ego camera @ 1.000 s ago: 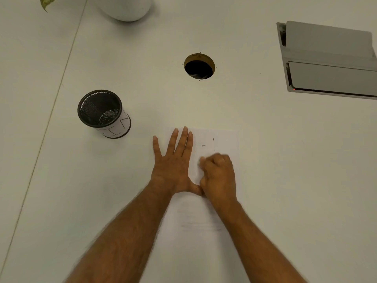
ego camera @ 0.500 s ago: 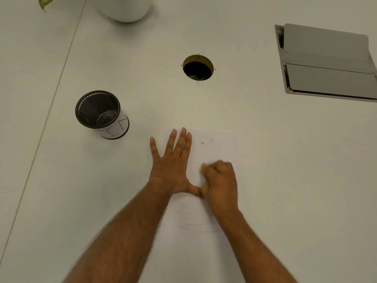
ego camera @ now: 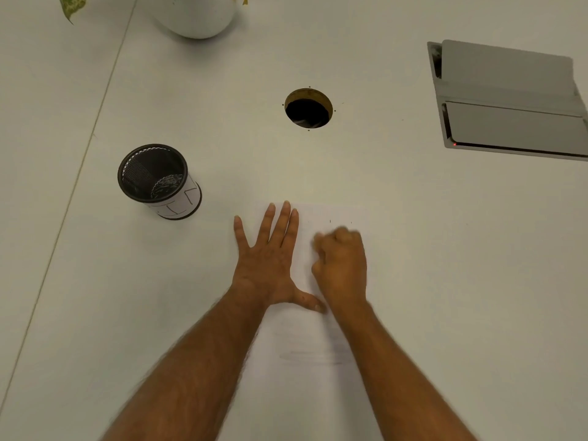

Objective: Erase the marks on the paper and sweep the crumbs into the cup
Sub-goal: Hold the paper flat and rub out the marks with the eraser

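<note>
A white sheet of paper (ego camera: 318, 393) lies on the pale table, running from the near edge up past my hands. My left hand (ego camera: 267, 259) presses flat on its left side, fingers spread, thumb reaching right. My right hand (ego camera: 342, 265) is blurred and balled up on the sheet beside it, fingertips pinched down on a small eraser that stays almost hidden. Faint grey marks (ego camera: 313, 358) show lower on the paper between my forearms. Tiny dark specks (ego camera: 330, 221) sit just beyond my right knuckles. The black mesh cup (ego camera: 159, 183) stands upright to the far left of the paper.
A round cable hole (ego camera: 308, 108) opens in the table beyond the paper. A grey hinged device (ego camera: 509, 103) lies at the far right. A white pot (ego camera: 197, 14) with a leaf (ego camera: 73, 4) stands at the back left. A table seam (ego camera: 95, 128) runs down the left.
My right hand has slid back and forth over the upper paper and now sits a little farther up and right. My left hand has stayed flat in place.
</note>
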A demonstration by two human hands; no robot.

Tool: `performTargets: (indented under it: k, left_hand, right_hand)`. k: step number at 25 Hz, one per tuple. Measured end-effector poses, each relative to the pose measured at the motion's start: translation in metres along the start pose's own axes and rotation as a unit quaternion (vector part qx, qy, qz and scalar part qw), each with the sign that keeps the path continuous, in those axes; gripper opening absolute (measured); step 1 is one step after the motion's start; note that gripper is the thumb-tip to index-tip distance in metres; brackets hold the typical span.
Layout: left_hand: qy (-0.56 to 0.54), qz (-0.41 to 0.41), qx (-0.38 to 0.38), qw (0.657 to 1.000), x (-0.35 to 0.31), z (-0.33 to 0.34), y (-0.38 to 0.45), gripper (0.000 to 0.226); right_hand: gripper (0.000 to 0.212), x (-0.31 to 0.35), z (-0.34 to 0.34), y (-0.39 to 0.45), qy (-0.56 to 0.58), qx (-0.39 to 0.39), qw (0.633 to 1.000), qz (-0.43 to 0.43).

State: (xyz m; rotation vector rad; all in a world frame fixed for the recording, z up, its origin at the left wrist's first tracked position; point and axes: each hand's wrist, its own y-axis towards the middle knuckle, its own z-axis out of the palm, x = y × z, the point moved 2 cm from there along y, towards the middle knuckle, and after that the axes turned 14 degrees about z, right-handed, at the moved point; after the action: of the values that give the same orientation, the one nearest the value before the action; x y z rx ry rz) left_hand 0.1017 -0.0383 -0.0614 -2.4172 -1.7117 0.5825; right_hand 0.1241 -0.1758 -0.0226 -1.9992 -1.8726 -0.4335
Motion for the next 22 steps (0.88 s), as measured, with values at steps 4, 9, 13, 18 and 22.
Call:
performTargets:
  k: [4,9,13,18,22]
  left_hand:
    - [0.006,0.000,0.007,1.000,0.000,0.000,0.000,0.165]
    - [-0.005,0.003,-0.005,1.000,0.001,0.001,0.001,0.157]
    - [-0.001,0.005,0.005,1.000,0.001,0.001,0.000,0.160]
    - [-0.001,0.003,0.005,1.000,0.000,0.000,0.001,0.163]
    - [0.010,-0.002,-0.007,1.000,0.002,0.003,0.002,0.153]
  right_hand:
    - [0.013,0.013,0.002,0.039,-0.036,0.014,0.999,0.015]
    - [0.010,-0.013,-0.011,-0.066,0.056,0.016,0.998,-0.019]
    - [0.011,0.012,0.004,0.000,-0.025,0.007,0.999,-0.023]
    - [0.012,0.014,0.000,0.010,-0.038,0.028,0.999,0.009]
    - [0.024,-0.007,-0.006,-0.060,-0.022,0.085,0.996,-0.024]
